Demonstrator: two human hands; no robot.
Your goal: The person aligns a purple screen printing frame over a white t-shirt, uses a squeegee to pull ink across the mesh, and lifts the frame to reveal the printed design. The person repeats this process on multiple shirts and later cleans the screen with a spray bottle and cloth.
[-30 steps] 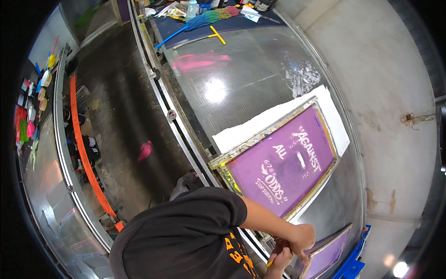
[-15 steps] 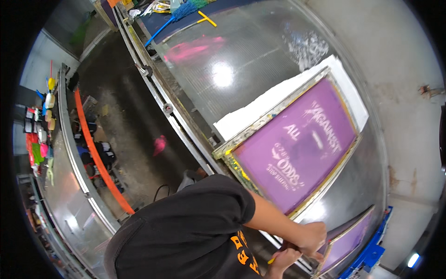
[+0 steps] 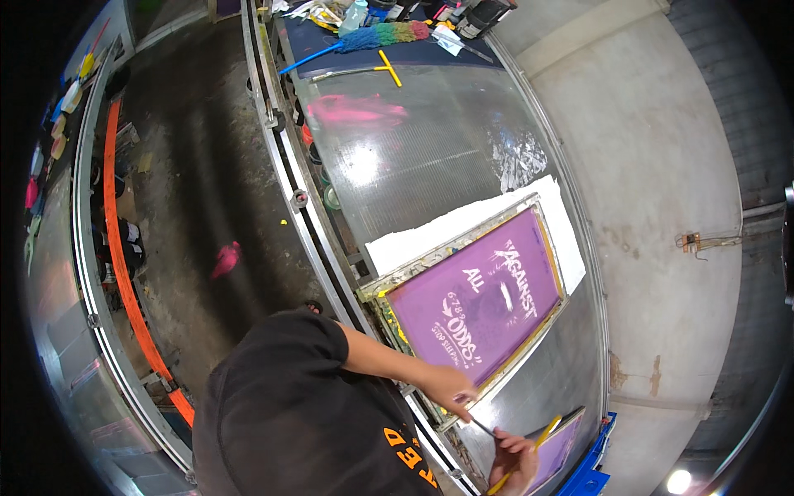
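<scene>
Yellow stick [image 3: 548, 429] slanting in right hand [image 3: 518, 465], with half-curled fingers [image 3: 519, 446]; pinches thin dark rod [image 3: 482, 427], reaching right, in left hand [image 3: 449, 387].

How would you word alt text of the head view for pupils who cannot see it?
A person's left hand grips a thin dark rod while the right hand holds a yellow bar beside a purple framed panel. Nearby, a second framed panel, purple and white-lettered, lies partly over white paper on a grey table.
</scene>
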